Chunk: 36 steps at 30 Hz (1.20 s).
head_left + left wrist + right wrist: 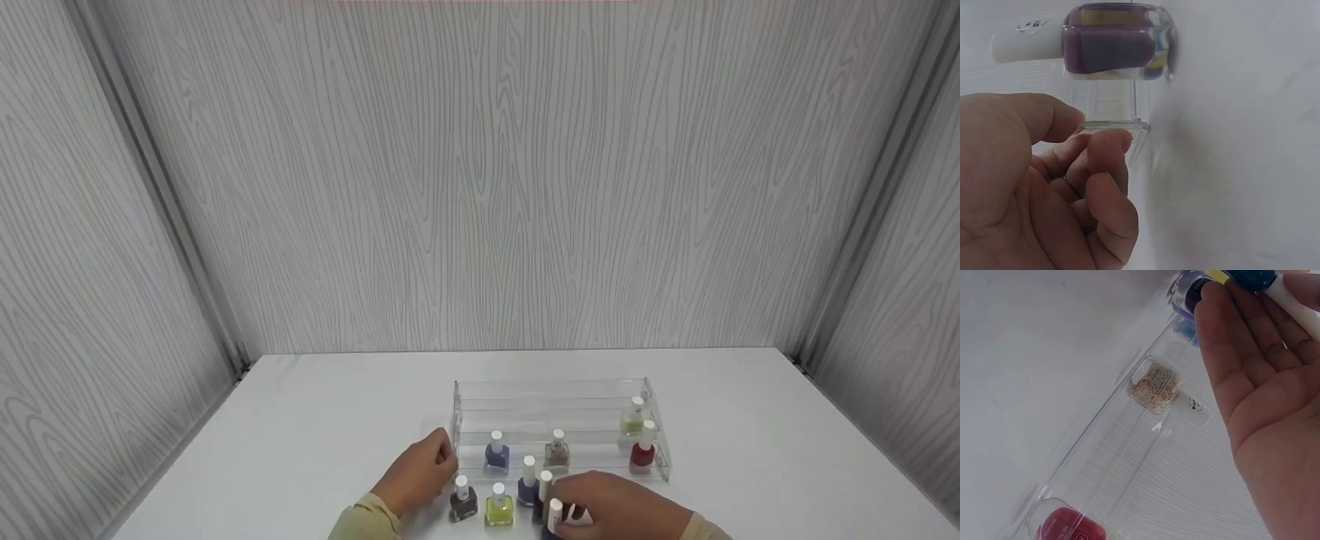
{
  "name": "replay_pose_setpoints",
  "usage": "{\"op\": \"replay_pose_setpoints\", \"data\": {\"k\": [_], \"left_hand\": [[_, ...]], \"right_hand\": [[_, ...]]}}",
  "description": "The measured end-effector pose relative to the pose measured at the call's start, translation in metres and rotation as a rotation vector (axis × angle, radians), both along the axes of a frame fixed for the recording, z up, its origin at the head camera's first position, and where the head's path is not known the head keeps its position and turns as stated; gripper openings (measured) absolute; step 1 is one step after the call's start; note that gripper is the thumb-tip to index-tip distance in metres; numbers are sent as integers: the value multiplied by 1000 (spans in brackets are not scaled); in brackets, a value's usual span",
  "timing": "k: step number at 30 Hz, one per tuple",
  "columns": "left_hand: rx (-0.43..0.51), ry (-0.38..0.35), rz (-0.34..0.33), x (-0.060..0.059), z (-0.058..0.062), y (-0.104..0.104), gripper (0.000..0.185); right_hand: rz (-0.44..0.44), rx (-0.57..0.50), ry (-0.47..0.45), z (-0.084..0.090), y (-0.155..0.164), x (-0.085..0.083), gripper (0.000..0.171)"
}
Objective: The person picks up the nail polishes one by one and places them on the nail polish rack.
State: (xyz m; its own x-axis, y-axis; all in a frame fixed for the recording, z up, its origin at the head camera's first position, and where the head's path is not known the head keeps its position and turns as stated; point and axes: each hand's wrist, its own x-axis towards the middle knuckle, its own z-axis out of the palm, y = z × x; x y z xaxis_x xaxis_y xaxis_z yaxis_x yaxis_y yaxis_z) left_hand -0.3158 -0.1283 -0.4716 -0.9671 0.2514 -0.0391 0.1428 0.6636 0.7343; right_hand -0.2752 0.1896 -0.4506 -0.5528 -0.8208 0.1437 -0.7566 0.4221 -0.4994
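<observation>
My left hand (420, 469) pinches the left end panel of a clear acrylic rack (540, 390) between thumb and fingers. My right hand (611, 504), in front of the rack, pinches a dark blue nail polish bottle (1252, 278), with the thumb at its white cap (1294, 306). Beside those fingers stand another dark bottle (546, 487) and a violet-blue bottle (528, 491). A dark purple bottle (1112, 42) stands close to my left hand, with a yellow bottle (499, 511) to its right. Part of the held bottle is hidden by my right hand.
On the rack's lower front step stand a blue bottle (496, 454), a glittery beige bottle (1157, 385) and a red bottle (642, 454). A pale yellow bottle (634, 421) sits higher, at the right end. Grey wood-patterned panels (480, 180) enclose the white table (315, 405).
</observation>
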Motion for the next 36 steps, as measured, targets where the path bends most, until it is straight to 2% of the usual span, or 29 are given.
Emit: {"op": "replay_pose_setpoints", "data": {"k": [11,19,24,31,36], "left_hand": [[-2,2,-1,2,2,0,11],[-20,18,-16,4,4,1,12],[-25,18,-4,4,5,2,12],[-33,28,-5,3,4,2,11],[-31,30,-9,2,3,1,12]], "right_hand": [[12,-22,-38,5,0,2,7],[39,-57,-119,6,-2,2,10],[12,-33,-135,7,-3,2,14],[48,-59,-122,8,-2,2,14],[43,-52,-138,9,-2,2,14]]}}
